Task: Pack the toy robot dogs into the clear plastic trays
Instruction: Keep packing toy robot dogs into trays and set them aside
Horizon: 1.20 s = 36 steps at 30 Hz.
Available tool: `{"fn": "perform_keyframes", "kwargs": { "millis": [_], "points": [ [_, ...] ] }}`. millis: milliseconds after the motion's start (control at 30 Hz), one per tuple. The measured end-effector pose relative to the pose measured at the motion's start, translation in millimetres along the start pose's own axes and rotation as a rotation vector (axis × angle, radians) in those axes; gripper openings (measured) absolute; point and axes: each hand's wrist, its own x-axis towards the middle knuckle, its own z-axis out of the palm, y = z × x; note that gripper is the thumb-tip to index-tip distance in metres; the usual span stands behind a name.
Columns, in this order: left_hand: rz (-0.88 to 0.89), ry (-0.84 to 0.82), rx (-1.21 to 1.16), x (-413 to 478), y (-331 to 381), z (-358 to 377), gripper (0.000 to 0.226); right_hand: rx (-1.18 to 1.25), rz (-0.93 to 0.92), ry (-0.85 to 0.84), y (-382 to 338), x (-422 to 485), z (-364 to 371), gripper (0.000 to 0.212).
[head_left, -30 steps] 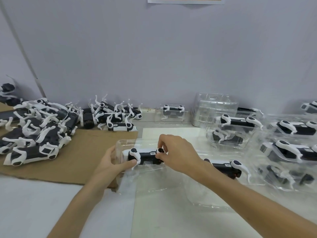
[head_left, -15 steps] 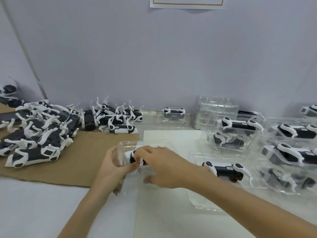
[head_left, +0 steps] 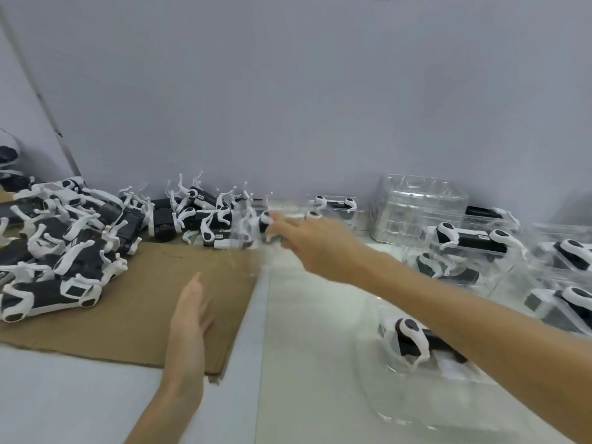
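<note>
Head camera looks down a white table (head_left: 80, 398) toward a grey wall (head_left: 288, 91). The right hand (head_left: 307, 243) reaches far forward, and its fingers (head_left: 280, 227) close on the right end of a clear tray (head_left: 253, 248) with a toy dog (head_left: 266, 223) seated in it. Motion blur smears both, so the exact grip is hard to read.

The toy dog's long axis runs left to right, roughly along the wall. One white hip shows just left of the fingertips. Which end is the head cannot be told. Tray and dog sit at the hand's fingertips and to its left, over the far right corner of the cardboard sheet (head_left: 153, 302), just beside the nearest of the loose dogs (head_left: 64, 261) heaped on that sheet.

The left hand (head_left: 189, 322) is flat and edge-on over the cardboard's near right part. Its fingers are straight and together and it holds nothing. Whether it touches the sheet cannot be told.

A packed tray (head_left: 334, 205) stands at the wall behind the right hand. Right of it stands a stack of empty trays (head_left: 419, 203), then a cluster of filled trays (head_left: 474, 243). Another filled tray (head_left: 411, 346) lies under the right forearm.
</note>
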Motion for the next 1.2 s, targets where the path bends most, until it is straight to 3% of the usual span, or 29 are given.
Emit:
{"fn": "perform_keyframes", "kwargs": {
  "millis": [133, 267, 400, 567, 667, 733, 867, 1000, 1100, 1200],
  "points": [
    [0.052, -0.049, 0.186, -2, -10, 6, 0.028, -0.122, 0.146, 0.093, 58, 38, 0, 0.052],
    [0.133, -0.078, 0.356, -4, -15, 11, 0.028, -0.184, 0.305, -0.01, 107, 71, 12, 0.051],
    [0.164, -0.046, 0.396, -3, -15, 15, 0.041, -0.102, 0.444, -0.115, 137, 85, 36, 0.042],
    [0.189, -0.015, 0.403, 1, -18, 16, 0.039, -0.017, 0.481, -0.149, 163, 95, 61, 0.05],
    [0.21, -0.025, 0.426, 1, -21, 15, 0.039, 0.092, 0.473, -0.251, 173, 97, 51, 0.065],
    [0.211, -0.035, 0.439, 2, -20, 15, 0.039, 0.18, 0.483, -0.232, 182, 91, 38, 0.072],
    [0.206, -0.051, 0.439, 0, -17, 16, 0.039, 0.308, 0.505, -0.04, 212, 57, 3, 0.053],
    [0.204, -0.052, 0.451, -5, -12, 19, 0.038, 0.074, 0.678, -0.239, 242, 13, -24, 0.023],
    [0.205, -0.057, 0.47, -8, -7, 20, 0.039, -0.098, 0.806, -0.539, 252, -12, -27, 0.027],
    [0.198, -0.065, 0.488, -9, -6, 20, 0.022, -0.156, 0.8, -0.465, 256, -30, -17, 0.028]
  ]
}}
